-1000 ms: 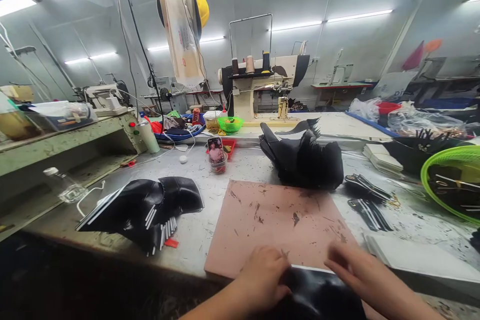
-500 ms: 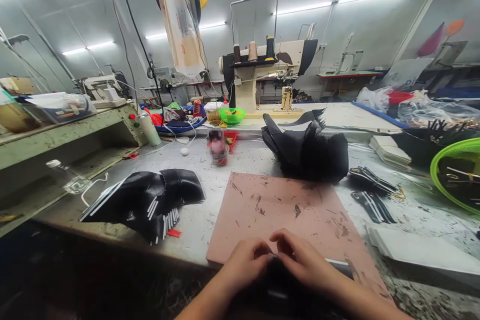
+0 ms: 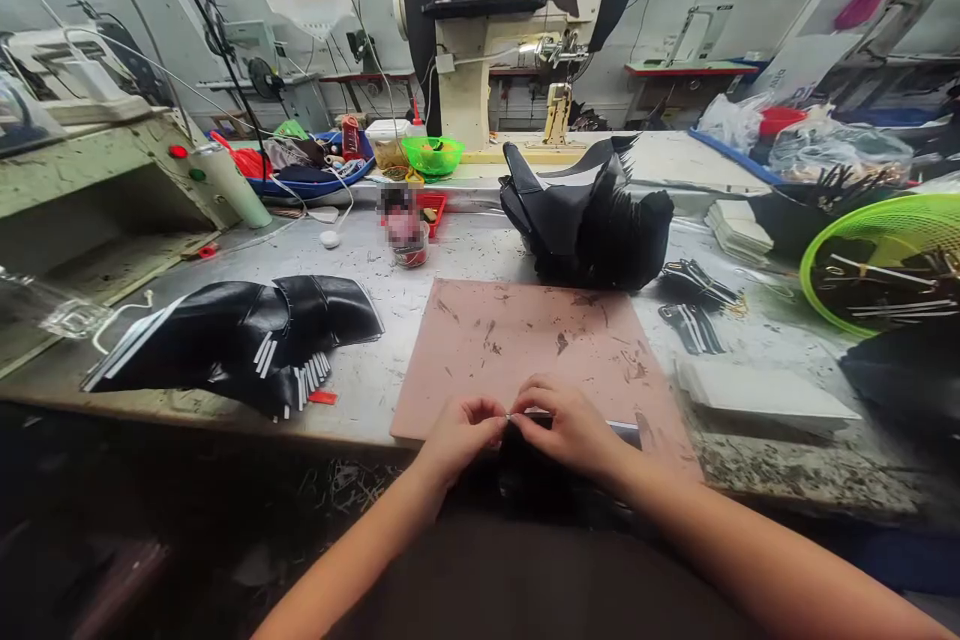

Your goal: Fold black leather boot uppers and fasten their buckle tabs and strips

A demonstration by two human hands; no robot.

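At the front edge of a pink cutting board point(image 3: 517, 335), my left hand point(image 3: 463, 435) and my right hand point(image 3: 564, 425) meet fingertip to fingertip. Both pinch the upper edge of a black leather piece point(image 3: 525, 465), which hangs down toward my lap. A tiny pale bit shows between the fingertips, too small to name. To the right of my right hand, a black strip with a white edge point(image 3: 626, 432) lies on the board, partly covered by my wrist.
Black leather panels with white edges point(image 3: 240, 320) lie at left. Behind the board stands a stack of black pieces point(image 3: 600, 230), with a sewing machine point(image 3: 469, 70) beyond. White sheets point(image 3: 757, 395) and a green basket point(image 3: 814, 285) sit at right.
My view has tipped down and shifted, so the table sits higher in the picture. Both hands stay together at the leather's edge, and their fingertips have drawn closer.
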